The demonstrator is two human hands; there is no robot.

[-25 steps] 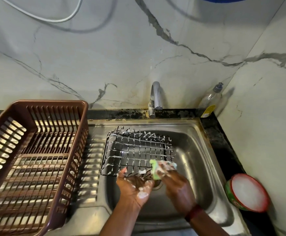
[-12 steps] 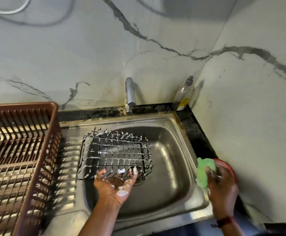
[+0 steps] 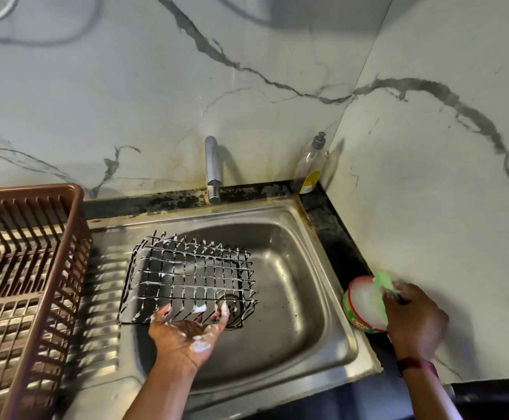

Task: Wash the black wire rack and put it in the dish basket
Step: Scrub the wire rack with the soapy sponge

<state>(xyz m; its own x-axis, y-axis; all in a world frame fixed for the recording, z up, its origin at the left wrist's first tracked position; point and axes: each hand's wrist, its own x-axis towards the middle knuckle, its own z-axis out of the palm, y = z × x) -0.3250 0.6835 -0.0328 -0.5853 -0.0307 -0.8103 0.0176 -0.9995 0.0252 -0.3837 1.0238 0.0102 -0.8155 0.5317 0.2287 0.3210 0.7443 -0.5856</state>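
Note:
The black wire rack (image 3: 189,275), streaked with white suds, lies in the steel sink (image 3: 301,286) across its left half. My left hand (image 3: 188,330), palm up and soapy, holds the rack's near edge with its fingers under the wires. At the right, my right hand (image 3: 413,319) grips a green sponge (image 3: 382,283) and presses it into the round soap tub (image 3: 363,304) on the counter. The brown dish basket (image 3: 35,286) stands at the left on the drainboard, with nothing in it.
A chrome tap (image 3: 212,168) rises behind the sink. A clear pump bottle (image 3: 310,165) stands in the back right corner. Marble walls close in at the back and right. The ribbed drainboard (image 3: 101,322) lies between basket and sink bowl.
My right hand left the rack with the sponge and moved right to the soap tub. The left hand stayed at the rack's near edge. The view shifted right.

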